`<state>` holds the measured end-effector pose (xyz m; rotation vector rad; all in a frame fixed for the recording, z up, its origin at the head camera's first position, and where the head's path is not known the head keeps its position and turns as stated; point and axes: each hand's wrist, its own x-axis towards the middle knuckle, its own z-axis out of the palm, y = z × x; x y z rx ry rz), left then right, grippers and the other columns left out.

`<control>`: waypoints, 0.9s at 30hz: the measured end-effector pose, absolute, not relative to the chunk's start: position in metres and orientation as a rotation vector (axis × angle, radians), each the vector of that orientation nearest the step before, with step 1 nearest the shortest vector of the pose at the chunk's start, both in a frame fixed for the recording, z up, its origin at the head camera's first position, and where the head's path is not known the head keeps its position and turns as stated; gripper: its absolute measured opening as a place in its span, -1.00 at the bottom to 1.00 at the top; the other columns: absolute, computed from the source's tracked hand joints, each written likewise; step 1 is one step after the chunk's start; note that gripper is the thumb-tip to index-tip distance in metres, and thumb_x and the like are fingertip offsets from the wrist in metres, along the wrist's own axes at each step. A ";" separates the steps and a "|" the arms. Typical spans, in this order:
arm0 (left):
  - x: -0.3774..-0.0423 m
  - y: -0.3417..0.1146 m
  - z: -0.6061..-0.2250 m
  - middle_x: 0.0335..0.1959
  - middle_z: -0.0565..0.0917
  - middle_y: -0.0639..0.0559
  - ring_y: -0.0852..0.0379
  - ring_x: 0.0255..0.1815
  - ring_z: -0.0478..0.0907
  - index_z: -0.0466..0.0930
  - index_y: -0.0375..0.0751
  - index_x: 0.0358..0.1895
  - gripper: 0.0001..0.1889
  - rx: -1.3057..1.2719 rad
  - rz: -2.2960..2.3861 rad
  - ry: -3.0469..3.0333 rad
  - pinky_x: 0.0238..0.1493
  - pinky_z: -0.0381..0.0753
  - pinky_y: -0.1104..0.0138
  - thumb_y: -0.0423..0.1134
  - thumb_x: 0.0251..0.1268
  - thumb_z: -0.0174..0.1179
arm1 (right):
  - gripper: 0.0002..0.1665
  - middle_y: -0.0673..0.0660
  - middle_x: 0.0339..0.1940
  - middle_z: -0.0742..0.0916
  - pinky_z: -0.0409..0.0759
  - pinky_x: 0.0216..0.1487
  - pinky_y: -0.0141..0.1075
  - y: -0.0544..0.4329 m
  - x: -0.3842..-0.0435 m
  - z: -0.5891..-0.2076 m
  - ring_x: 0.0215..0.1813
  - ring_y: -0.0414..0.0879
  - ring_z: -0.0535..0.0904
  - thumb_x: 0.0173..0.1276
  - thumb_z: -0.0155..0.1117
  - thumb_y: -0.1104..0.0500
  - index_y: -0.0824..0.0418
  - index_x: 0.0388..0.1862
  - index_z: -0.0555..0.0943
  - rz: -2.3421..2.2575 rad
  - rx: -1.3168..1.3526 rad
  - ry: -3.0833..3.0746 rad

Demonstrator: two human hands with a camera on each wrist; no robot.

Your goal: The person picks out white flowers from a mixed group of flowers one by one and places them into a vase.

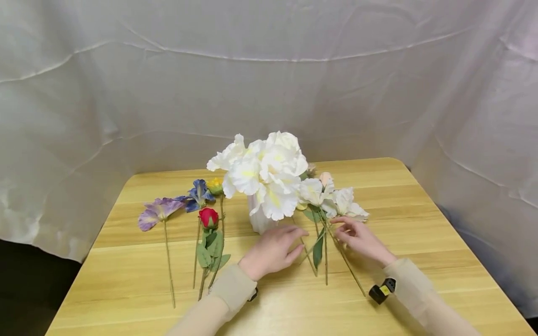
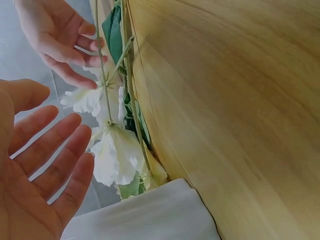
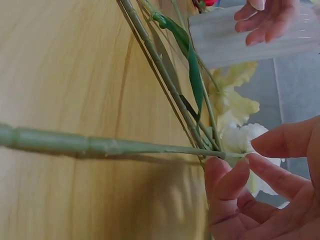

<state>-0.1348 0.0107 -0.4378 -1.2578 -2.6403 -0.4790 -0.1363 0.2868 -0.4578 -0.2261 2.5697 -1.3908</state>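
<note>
My left hand (image 1: 275,249) hovers in front of the white vase (image 1: 258,217), fingers spread and relaxed in the left wrist view, holding nothing. Large white ruffled flowers (image 1: 265,172) fill the vase and hide its mouth. To the right, my right hand (image 1: 359,238) is at the upper stems of the white flowers (image 1: 344,203) lying on the table. In the right wrist view, its loosely bent fingertips (image 3: 240,172) are right at a thin green stem (image 3: 110,145), with the thumb held slightly apart. A green leaf (image 1: 318,249) hangs among these stems.
On the left lie a purple flower (image 1: 159,212), a blue flower (image 1: 197,195), a yellow flower (image 1: 215,185) and a red rose (image 1: 208,217) with leaves. A pale pink bud (image 1: 325,178) lies behind the white blooms. Grey cloth (image 1: 269,93) surrounds the wooden table (image 1: 126,280).
</note>
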 end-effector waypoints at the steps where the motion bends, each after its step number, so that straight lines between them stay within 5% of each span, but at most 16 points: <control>1: -0.135 0.011 -0.438 0.12 0.72 0.08 0.16 0.08 0.68 0.58 -0.07 0.21 -0.66 -1.258 -0.481 -2.640 0.17 0.66 0.35 -0.11 0.46 0.19 | -0.48 0.36 -0.09 0.73 0.71 -0.31 -0.29 0.285 -0.137 -0.458 -0.22 -0.01 0.69 0.46 0.17 0.26 0.35 0.37 0.43 -1.396 -0.230 2.553; 27: -0.136 0.011 -0.437 0.12 0.70 0.06 0.16 0.06 0.68 0.57 -0.10 0.21 -0.66 -1.274 -0.537 -2.641 0.14 0.67 0.37 -0.14 0.44 0.21 | -0.49 0.45 0.21 0.66 0.68 -0.38 -0.32 0.277 -0.140 -0.461 -0.12 -0.06 0.71 0.51 0.14 0.22 0.44 0.34 0.46 -1.446 -0.268 2.478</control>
